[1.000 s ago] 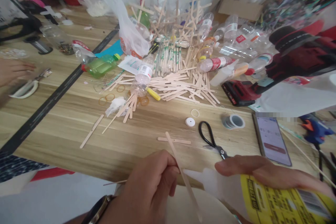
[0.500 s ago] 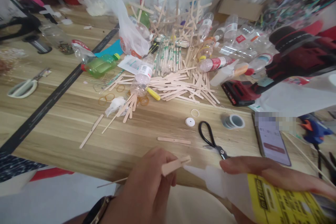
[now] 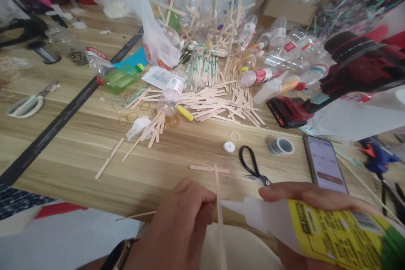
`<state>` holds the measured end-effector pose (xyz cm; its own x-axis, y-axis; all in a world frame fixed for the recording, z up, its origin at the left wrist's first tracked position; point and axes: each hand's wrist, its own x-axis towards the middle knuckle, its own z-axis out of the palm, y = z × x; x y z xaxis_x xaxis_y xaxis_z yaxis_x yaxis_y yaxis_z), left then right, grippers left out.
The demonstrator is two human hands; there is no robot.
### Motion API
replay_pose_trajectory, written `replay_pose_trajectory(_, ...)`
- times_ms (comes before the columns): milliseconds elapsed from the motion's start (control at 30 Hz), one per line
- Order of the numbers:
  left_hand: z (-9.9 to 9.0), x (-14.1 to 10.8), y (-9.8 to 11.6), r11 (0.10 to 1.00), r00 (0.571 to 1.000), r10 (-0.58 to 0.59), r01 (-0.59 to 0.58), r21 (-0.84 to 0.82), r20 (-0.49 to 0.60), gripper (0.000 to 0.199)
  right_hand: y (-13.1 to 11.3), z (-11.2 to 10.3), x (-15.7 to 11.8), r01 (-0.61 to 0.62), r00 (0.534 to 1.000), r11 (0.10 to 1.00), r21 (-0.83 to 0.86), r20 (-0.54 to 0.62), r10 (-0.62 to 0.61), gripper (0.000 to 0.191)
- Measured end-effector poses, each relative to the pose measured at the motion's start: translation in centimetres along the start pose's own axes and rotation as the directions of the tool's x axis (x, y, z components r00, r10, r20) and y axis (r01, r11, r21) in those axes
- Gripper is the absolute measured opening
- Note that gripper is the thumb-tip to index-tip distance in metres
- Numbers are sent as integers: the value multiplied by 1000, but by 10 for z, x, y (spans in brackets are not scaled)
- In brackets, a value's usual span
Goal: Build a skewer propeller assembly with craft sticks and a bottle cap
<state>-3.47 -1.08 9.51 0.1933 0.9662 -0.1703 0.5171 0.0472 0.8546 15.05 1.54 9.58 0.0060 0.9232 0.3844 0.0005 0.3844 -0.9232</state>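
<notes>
My left hand (image 3: 182, 219) is closed, pinching a wooden craft stick (image 3: 220, 228) that runs nearly straight up the view. A thin wooden rod (image 3: 136, 215) pokes out on the left side of this hand; whether the hand holds it cannot be made out. My right hand (image 3: 306, 194) is wrapped round a glue bottle (image 3: 278, 219) with a yellow label, tilted on its side. Its narrow white nozzle meets the stick's edge beside my left fingertips. On the table just beyond lie another craft stick (image 3: 199, 169) and black-handled scissors (image 3: 251, 164).
A pile of craft sticks (image 3: 218, 103) and plastic bottles (image 3: 262, 76) fill the back of the table. To the right are a red cordless power tool (image 3: 291, 112), a phone (image 3: 327, 168), a wire spool (image 3: 281, 146) and a blue glue gun (image 3: 378, 156). White-handled scissors (image 3: 30, 105) lie left.
The craft stick in my left hand has turned from pointing toward me at a slant to standing lengthwise, edge to the nozzle. The glue bottle has shifted slightly left.
</notes>
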Motion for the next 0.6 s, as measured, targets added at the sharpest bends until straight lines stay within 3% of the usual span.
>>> replay_pose_trajectory(100,1,-1,-5,997,997,77,-77,9,-28,21,0,4,4,41,998,997,68,-47,-38,23)
replay_pose_trajectory(200,1,-1,-7,994,993,112,-111,20,-49,20,-1,0,6,18,1000,999,33,-1,-18,21)
replay_pose_trajectory(433,1,3,-7,992,990,128,-128,12,-62,18,7,-10,0,-49,998,999,3,-32,49,33)
replay_pose_trajectory(600,1,2,-7,990,988,139,-139,-2,-74,19,7,-4,1,-32,999,999,39,-32,33,24)
